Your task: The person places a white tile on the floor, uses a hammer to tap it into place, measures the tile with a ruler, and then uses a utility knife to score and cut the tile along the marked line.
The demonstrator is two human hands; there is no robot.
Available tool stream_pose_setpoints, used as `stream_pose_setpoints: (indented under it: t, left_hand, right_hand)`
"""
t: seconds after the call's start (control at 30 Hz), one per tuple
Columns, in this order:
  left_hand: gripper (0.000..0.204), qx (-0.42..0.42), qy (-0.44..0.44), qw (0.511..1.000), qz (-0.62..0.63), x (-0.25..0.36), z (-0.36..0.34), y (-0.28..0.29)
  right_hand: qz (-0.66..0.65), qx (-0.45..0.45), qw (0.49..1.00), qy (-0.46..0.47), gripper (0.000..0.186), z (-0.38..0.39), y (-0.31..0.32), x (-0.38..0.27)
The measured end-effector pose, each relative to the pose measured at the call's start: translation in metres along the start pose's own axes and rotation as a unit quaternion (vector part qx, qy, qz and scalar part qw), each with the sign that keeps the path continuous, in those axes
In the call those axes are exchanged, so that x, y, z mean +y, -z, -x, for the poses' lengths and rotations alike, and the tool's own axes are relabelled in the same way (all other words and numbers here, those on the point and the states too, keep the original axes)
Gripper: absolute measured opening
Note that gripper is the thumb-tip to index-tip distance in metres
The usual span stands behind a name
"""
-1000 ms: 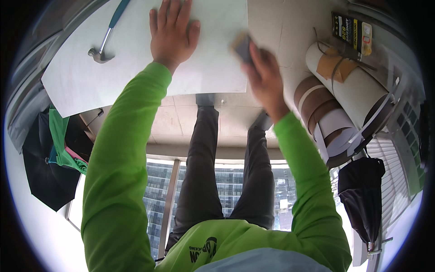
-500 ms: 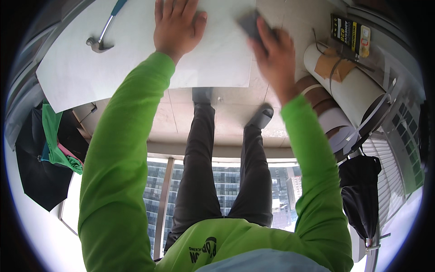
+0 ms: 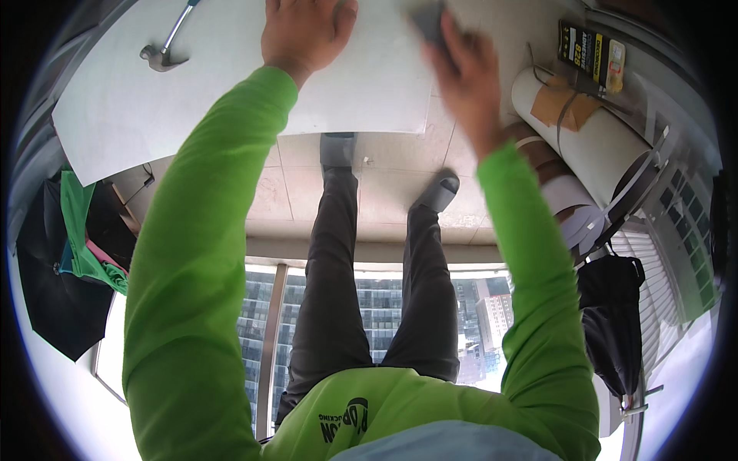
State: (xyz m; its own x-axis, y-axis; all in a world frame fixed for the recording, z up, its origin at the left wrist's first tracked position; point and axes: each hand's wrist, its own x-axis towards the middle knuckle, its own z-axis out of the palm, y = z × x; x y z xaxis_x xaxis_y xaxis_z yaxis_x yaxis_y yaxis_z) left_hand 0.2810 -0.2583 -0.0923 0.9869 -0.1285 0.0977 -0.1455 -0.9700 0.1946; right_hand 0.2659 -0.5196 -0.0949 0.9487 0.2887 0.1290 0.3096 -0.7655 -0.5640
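Observation:
A large white board (image 3: 223, 92) spans the upper part of the view. My left hand (image 3: 307, 32) lies flat on it, its fingertips cut off by the top edge. At the board's right edge, my right hand (image 3: 465, 73) is closed around a dark grey flat block (image 3: 427, 21), blurred by motion; its exact kind cannot be made out. To the left of my left hand, a claw hammer (image 3: 163, 55) rests on the board, its handle running out of view.
At the right lie a tied white roll (image 3: 623, 150), brown and white rolls (image 3: 557, 180) and a black-yellow package (image 3: 592, 58). A folded black umbrella (image 3: 611, 323) hangs lower right. An opened black umbrella (image 3: 58, 269) with green cloth (image 3: 81, 238) is at left. My feet stand on tiles (image 3: 392, 180).
The board, hammer and floor sit slightly higher in the picture, as the view has shifted. My right hand and the block have moved a little up, while my left hand stays flat on the board.

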Motion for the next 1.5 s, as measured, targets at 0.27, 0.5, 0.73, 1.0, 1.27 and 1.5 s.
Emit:
stream_pose_setpoints:
  t: [0.27, 0.5, 0.73, 1.0, 1.27, 1.5]
  left_hand:
    - [0.06, 0.007, -0.005, 1.0, -0.007, -0.007, 0.004, -0.005]
    - [0.061, 0.002, -0.022, 0.999, -0.038, 0.004, -0.007, -0.009]
    - [0.05, -0.059, -0.27, 0.961, -0.008, 0.022, -0.109, -0.016]
    - [0.037, -0.155, -0.455, 0.877, 0.009, 0.078, -0.03, -0.018]
    - [0.048, -0.3, -0.478, 0.825, -0.016, 0.118, 0.068, 0.012]
    - [0.056, -0.303, -0.443, 0.84, -0.075, 0.12, 0.047, 0.018]
  right_hand:
    - [-0.094, 0.01, 0.995, 0.011, 0.038, -0.046, 0.007, -0.008]
    - [-0.111, -0.206, 0.969, -0.078, 0.064, 0.259, 0.102, -0.039]
    - [-0.171, -0.18, 0.919, -0.307, 0.065, 0.348, 0.142, -0.067]
    - [-0.217, -0.084, 0.888, -0.396, 0.062, 0.376, 0.166, -0.056]
    - [-0.238, 0.061, 0.871, -0.426, 0.068, 0.342, 0.239, -0.014]
    - [-0.095, 0.236, 0.846, -0.469, 0.063, 0.318, 0.298, 0.107]
